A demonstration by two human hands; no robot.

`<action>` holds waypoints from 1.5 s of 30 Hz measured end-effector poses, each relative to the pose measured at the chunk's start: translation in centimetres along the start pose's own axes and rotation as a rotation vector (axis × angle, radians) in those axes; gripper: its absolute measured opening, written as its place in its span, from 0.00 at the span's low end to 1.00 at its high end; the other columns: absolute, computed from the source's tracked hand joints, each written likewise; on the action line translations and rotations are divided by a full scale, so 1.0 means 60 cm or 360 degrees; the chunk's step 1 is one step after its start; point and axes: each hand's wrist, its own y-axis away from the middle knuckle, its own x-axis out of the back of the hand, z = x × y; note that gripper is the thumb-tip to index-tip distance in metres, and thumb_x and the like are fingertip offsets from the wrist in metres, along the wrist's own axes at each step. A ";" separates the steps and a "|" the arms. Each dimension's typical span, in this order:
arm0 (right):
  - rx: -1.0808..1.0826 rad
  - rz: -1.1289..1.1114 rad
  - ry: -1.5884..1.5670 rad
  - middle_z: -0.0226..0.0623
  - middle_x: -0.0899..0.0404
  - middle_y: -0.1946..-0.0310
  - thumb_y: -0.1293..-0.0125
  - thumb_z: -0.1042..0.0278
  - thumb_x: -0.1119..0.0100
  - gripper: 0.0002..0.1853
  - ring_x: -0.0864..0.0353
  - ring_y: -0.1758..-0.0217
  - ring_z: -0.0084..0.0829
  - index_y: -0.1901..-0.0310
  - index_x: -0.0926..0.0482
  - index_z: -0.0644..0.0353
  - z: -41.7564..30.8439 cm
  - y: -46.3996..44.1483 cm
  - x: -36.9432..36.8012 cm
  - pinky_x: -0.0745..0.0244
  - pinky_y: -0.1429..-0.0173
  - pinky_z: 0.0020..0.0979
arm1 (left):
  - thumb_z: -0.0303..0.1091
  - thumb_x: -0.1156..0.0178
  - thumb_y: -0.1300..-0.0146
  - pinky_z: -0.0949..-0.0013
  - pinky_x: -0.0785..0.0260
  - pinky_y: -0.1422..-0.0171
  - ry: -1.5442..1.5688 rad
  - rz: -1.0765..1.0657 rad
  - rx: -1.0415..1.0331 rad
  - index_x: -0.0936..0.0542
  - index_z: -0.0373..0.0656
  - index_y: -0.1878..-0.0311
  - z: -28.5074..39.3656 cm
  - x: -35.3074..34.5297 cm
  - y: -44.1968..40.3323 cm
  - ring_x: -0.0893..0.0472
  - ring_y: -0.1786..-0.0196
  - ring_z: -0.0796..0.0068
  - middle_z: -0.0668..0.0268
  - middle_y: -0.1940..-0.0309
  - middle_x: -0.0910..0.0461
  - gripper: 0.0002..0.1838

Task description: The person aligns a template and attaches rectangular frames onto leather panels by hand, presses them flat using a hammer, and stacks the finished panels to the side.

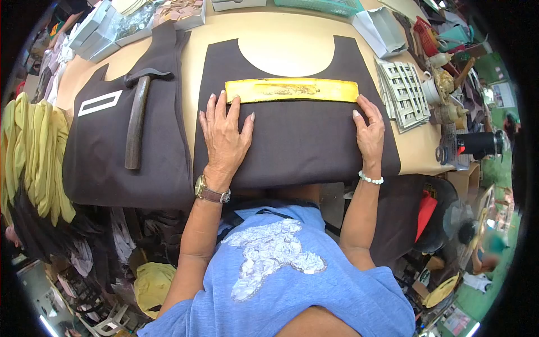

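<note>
Nearest, at the bottom centre, is the wearer's blue short-sleeved shirt (pixel 337 292); just beyond it, the dark, flat fabric panel with a scooped neckline (pixel 297 146) reaches the near side of the pale tabletop (pixel 415 146). Both hands are palm down on this panel, closed round nothing. The left hand (pixel 224 132) is spread wide, fingertips at the lower left end of the long, glossy yellow strip (pixel 292 90); the right hand (pixel 370 132) is narrower, thumb apart from the fingers, tips by the strip's lower right corner.

The strip lies across the panel's upper middle, under the neckline. It looks light, fairly stiff and perhaps slick, scuffed mid-face; its two short ends seem the best holds, keeping it level. Flat cloth below it gives sliding room; above, the neckline curve comes close.

Left of centre, a claw-shaped hammer with a dark handle (pixel 137 115) lies on a second dark panel (pixel 106 163). At right, stacked white lattice pieces (pixel 405 92) flank the first panel. Farthest, white open boxes (pixel 382 33) limit the upper right.
</note>
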 end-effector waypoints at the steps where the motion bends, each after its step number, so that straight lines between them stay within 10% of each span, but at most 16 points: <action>1: -0.0003 0.0001 0.0033 0.34 0.24 0.43 0.42 0.69 0.41 0.19 0.34 0.34 0.39 0.46 0.21 0.56 -0.003 0.000 0.001 0.46 0.28 0.40 | 0.42 0.39 0.40 0.41 0.48 0.32 0.0005 0.0001 -0.0001 0.26 0.40 0.41 -0.001 0.000 0.000 0.39 0.32 0.48 0.48 0.38 0.33 0.26; 45: 0.0037 -0.0043 0.0242 0.31 0.27 0.40 0.42 0.66 0.40 0.19 0.38 0.33 0.37 0.47 0.21 0.55 -0.008 0.008 -0.003 0.51 0.27 0.41 | 0.40 0.37 0.42 0.45 0.48 0.32 0.0060 0.0026 0.0012 0.24 0.39 0.44 0.004 0.010 -0.003 0.38 0.33 0.47 0.49 0.40 0.31 0.24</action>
